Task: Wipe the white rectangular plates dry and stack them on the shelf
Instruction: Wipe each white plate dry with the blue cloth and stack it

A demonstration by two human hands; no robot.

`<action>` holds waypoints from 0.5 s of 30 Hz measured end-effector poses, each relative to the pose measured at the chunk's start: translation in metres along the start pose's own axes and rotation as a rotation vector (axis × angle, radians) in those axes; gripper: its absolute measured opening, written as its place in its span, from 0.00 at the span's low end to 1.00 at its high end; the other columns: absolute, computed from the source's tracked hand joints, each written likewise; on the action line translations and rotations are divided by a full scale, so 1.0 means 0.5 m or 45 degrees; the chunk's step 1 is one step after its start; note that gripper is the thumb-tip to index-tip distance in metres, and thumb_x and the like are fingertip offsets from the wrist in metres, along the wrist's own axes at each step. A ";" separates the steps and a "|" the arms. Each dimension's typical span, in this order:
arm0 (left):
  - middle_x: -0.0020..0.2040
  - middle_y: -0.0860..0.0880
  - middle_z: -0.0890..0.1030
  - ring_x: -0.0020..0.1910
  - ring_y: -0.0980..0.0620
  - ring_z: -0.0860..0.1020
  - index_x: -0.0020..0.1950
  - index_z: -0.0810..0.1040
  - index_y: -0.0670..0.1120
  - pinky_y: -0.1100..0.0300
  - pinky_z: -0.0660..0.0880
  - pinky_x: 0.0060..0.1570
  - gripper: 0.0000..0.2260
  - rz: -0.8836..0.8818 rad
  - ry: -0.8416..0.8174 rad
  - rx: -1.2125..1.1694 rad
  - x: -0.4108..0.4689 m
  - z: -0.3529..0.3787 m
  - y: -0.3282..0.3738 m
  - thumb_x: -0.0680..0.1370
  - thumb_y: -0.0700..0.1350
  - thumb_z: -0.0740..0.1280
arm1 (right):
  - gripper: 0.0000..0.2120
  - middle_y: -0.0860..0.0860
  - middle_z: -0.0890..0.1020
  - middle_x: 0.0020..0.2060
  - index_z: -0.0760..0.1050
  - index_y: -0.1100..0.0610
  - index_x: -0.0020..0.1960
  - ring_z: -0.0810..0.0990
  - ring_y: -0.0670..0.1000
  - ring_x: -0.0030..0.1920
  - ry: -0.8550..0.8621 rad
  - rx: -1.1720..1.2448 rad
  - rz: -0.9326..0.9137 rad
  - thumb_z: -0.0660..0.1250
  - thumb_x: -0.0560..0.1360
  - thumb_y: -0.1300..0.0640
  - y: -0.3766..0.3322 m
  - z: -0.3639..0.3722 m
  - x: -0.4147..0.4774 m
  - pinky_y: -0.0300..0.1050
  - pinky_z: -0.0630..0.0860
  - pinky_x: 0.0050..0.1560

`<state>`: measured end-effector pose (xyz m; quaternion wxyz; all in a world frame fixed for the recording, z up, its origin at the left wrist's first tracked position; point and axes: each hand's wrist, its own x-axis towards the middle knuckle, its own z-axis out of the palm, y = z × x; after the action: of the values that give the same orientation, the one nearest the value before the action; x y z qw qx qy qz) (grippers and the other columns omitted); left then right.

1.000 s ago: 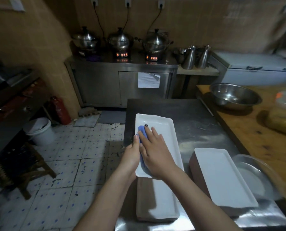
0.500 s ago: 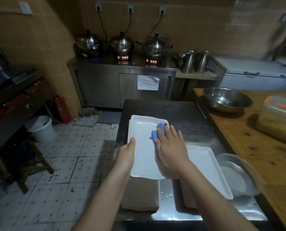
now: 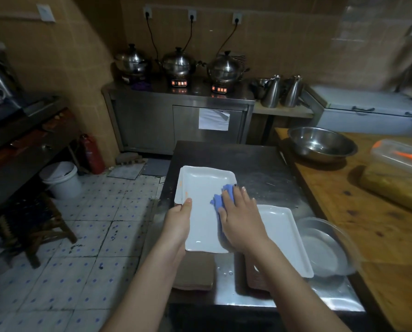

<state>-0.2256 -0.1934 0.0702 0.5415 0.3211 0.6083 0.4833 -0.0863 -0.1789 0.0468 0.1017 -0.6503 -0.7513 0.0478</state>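
Observation:
A white rectangular plate (image 3: pixel 201 188) is held above the steel table's left side. My left hand (image 3: pixel 179 219) grips its near left edge, thumb on top. My right hand (image 3: pixel 239 218) lies flat on the plate's right part and presses a blue cloth (image 3: pixel 220 200) against it. A second white rectangular plate (image 3: pixel 282 236) rests to the right on a brown stack. No shelf can be made out in this view.
The steel table (image 3: pixel 260 173) abuts a wooden counter (image 3: pixel 368 212) holding a steel bowl (image 3: pixel 321 144) and plastic containers. A clear glass dish (image 3: pixel 324 248) sits beside the second plate. A brown stack (image 3: pixel 193 271) lies under my left arm. Pots stand on the far cabinet.
The held plate has been lifted off the brown stack and shifted left. My right hand with the cloth has slid from the plate's left side to its right side.

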 end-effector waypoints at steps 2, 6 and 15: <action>0.38 0.45 0.81 0.35 0.46 0.79 0.46 0.76 0.42 0.58 0.76 0.36 0.14 -0.001 0.061 0.012 0.002 -0.001 0.001 0.81 0.50 0.58 | 0.24 0.51 0.48 0.76 0.48 0.54 0.76 0.48 0.55 0.75 -0.084 0.115 -0.072 0.44 0.82 0.50 -0.004 0.019 -0.042 0.52 0.49 0.74; 0.43 0.43 0.81 0.39 0.44 0.80 0.51 0.77 0.42 0.57 0.77 0.38 0.15 -0.033 0.057 0.024 -0.004 0.012 -0.020 0.81 0.50 0.57 | 0.24 0.51 0.45 0.77 0.47 0.52 0.77 0.45 0.54 0.76 -0.144 0.118 -0.023 0.44 0.82 0.50 0.020 0.031 -0.059 0.52 0.46 0.73; 0.46 0.44 0.83 0.48 0.42 0.81 0.54 0.79 0.44 0.45 0.76 0.54 0.17 0.000 -0.035 0.154 -0.026 0.053 -0.050 0.81 0.53 0.56 | 0.25 0.52 0.45 0.77 0.45 0.56 0.77 0.42 0.53 0.77 -0.005 0.134 0.132 0.43 0.83 0.51 0.004 -0.014 0.049 0.51 0.39 0.74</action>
<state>-0.1937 -0.2070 0.0527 0.5295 0.3600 0.6289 0.4411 -0.0863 -0.1548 0.0554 0.1316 -0.6819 -0.7133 0.0936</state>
